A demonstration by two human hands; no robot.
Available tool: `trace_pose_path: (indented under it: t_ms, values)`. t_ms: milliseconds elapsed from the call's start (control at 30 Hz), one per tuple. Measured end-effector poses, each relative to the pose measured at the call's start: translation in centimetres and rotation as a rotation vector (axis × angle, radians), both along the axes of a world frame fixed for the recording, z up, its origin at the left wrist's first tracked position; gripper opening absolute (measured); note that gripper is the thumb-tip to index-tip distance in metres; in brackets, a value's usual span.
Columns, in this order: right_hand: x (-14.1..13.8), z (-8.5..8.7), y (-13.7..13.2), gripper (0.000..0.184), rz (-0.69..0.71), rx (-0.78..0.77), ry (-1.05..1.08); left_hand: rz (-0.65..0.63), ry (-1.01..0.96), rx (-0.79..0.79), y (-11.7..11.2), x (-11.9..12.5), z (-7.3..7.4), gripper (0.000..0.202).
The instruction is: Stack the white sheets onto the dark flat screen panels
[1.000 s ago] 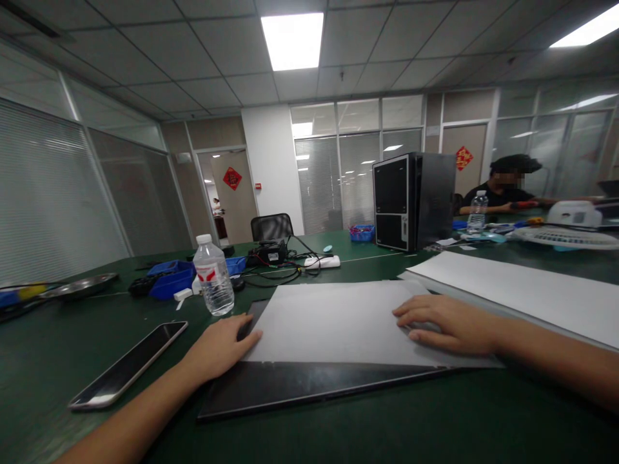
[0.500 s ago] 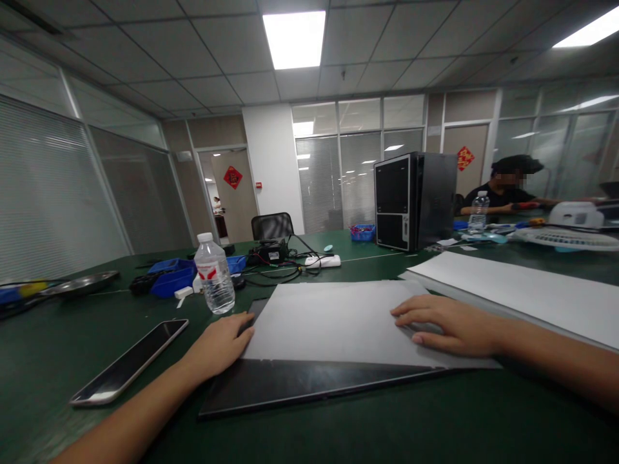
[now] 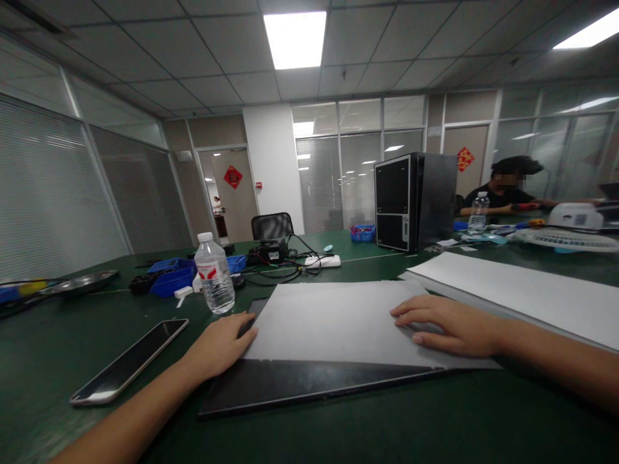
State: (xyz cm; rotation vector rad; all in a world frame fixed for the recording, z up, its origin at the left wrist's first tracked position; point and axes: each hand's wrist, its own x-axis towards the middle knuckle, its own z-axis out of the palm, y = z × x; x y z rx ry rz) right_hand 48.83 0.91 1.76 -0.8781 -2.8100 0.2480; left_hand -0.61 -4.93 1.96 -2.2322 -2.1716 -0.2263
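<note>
A white sheet (image 3: 324, 325) lies on a flat black panel (image 3: 300, 385), whose front part and left corner show from under it. My right hand (image 3: 454, 325) rests flat on the right side of the sheet with the fingers spread. At the left edge of the sheet and panel is my left hand (image 3: 220, 347), its thumb and forefinger apart and the thumb touching the sheet's edge. Its other fingers are partly hidden. Just beyond that hand stands a clear water bottle (image 3: 215, 277) with a white cap.
On the green table (image 3: 362, 425), a phone (image 3: 130, 364) lies left and a stack of white sheets (image 3: 522, 290) right. Behind are a black computer case (image 3: 416, 200), a power strip (image 3: 323, 261), cables and blue trays (image 3: 174, 280). A person (image 3: 503, 187) sits far right.
My left thumb has slid very slightly right over the sheet's edge. The right hand, the sheet and the panel look the same.
</note>
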Motion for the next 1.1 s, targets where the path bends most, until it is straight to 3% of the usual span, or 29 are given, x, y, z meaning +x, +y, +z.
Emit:
trace_pose_path:
  t_ms: [1100]
  values:
    - [0.28,-0.4,0.58,0.044,-0.016,0.003,-0.001,-0.031,-0.01,0.012,-0.05,-0.28,-0.34,0.065]
